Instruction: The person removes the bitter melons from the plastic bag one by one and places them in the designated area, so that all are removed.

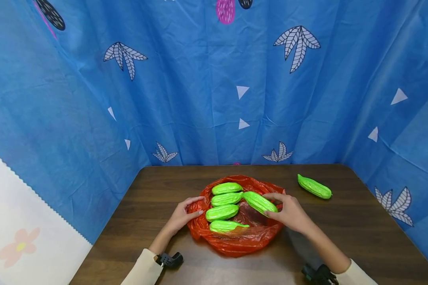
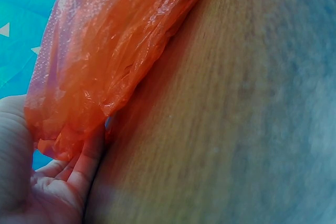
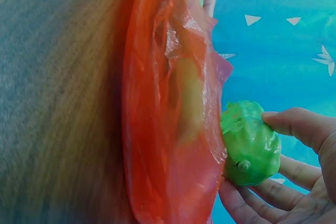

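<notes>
A red plastic bag (image 1: 232,247) lies spread open on the table, with several green bitter melons (image 1: 222,212) in a column on its left side. My left hand (image 1: 181,215) holds the bag's left edge; in the left wrist view the red plastic (image 2: 100,66) passes between thumb and fingers. Over the right part of the bag, my right hand (image 1: 289,211) grips another bitter melon (image 1: 258,202) by its right end, and its far tip points toward the column. In the right wrist view, thumb and fingers pinch this ridged melon (image 3: 251,148) beside the bag's rim.
One more bitter melon (image 1: 314,187) lies on the brown wooden table (image 1: 342,229), right of the bag near the back. A blue patterned curtain (image 1: 207,99) hangs behind the table and along its sides. A white cloth (image 1: 25,221) shows at the left.
</notes>
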`<state>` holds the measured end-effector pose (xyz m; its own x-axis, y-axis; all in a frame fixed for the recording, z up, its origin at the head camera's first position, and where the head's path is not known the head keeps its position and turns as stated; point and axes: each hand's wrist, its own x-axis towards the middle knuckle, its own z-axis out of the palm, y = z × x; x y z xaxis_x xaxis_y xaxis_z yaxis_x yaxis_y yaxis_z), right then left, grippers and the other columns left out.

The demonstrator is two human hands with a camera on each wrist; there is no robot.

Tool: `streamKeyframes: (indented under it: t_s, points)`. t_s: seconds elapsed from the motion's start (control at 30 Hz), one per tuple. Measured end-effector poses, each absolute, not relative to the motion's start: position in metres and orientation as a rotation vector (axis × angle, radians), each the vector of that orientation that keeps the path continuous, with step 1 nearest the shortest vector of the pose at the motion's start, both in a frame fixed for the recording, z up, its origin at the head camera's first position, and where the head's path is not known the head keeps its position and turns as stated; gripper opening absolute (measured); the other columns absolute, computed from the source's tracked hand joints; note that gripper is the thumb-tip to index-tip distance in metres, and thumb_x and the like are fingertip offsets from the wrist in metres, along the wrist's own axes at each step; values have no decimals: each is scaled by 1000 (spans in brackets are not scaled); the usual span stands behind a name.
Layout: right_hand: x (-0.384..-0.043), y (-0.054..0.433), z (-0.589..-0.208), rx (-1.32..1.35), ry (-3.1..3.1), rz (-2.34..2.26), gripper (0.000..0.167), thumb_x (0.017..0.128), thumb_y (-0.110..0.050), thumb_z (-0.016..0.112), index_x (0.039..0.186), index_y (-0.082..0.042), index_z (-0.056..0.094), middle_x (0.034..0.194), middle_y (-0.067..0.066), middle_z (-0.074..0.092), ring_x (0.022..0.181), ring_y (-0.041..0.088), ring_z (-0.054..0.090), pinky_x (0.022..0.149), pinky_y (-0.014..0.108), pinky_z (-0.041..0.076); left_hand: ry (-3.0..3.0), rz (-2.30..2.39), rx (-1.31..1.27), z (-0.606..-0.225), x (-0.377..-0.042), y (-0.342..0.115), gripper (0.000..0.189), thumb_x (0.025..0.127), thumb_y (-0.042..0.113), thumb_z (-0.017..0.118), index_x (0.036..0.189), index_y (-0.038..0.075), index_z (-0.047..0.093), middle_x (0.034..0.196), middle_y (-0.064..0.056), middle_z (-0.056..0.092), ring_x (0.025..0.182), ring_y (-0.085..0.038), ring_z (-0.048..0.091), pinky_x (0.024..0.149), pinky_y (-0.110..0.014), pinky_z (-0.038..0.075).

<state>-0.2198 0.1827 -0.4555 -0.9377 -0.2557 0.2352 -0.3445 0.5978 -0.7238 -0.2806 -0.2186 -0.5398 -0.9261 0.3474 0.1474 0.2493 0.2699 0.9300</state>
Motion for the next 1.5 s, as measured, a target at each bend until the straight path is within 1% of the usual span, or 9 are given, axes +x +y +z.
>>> streamKeyframes:
  t_s: [0.3,0.47,0.6,0.77,0.87,1.0,1.17,1.4,1.5]
  points:
    - [-218,191,-444,502,-2710,1282,48,84,-18,84,128,-7,69,123,15,69,102,31,67,84,50,58,2438,1760,546,-539,-281,-219,49,91,18,78,138,18,64,136,-10,58,124,-30,54,92,-24,51]
    - [-217,195,-441,517,-2685,1287,48,84,-18,84,128,-9,69,121,12,70,100,27,67,83,47,58,2445,1746,549,-537,-280,-219,50,91,20,78,139,20,64,138,-9,58,126,-30,53,93,-24,51]
    - [-217,199,-438,483,-2672,1309,48,84,-19,84,128,-10,69,120,12,70,97,26,67,78,39,58,2464,1728,563,-536,-281,-218,50,91,22,77,139,22,64,138,-8,58,126,-29,53,95,-27,51]
    - [-216,202,-434,444,-2675,1337,49,85,-22,84,129,-10,69,123,15,68,97,29,66,74,31,56,2483,1723,593,-536,-281,-219,50,92,22,77,140,20,63,138,-9,58,125,-30,54,96,-30,51]
    - [-215,205,-433,445,-2681,1348,50,86,-23,83,131,-9,68,124,16,67,99,30,67,74,31,56,2472,1727,577,-537,-281,-219,50,91,22,77,140,21,63,138,-9,58,126,-30,54,95,-27,51]
    - [-215,209,-433,431,-2684,1362,51,86,-23,83,132,-10,67,124,15,68,99,31,68,76,30,57,2450,1739,561,-538,-280,-219,50,91,20,77,140,20,63,138,-9,58,127,-30,53,94,-25,51]
    - [-215,215,-432,434,-2675,1372,52,86,-23,83,133,-9,66,121,14,69,97,30,69,74,30,57,2466,1731,576,-538,-281,-219,50,91,20,77,140,21,63,139,-8,58,127,-30,53,95,-25,50]
    - [-216,224,-432,446,-2656,1363,52,86,-25,83,133,-9,66,119,12,70,95,24,69,75,29,57,2477,1720,577,-538,-280,-219,50,91,21,77,140,21,63,139,-9,58,128,-30,53,96,-25,50]
    - [-215,227,-432,447,-2657,1347,52,86,-25,83,133,-8,66,120,12,70,96,24,69,75,28,57,2480,1716,562,-539,-280,-219,50,91,21,77,139,21,63,139,-8,58,128,-30,53,96,-25,50]
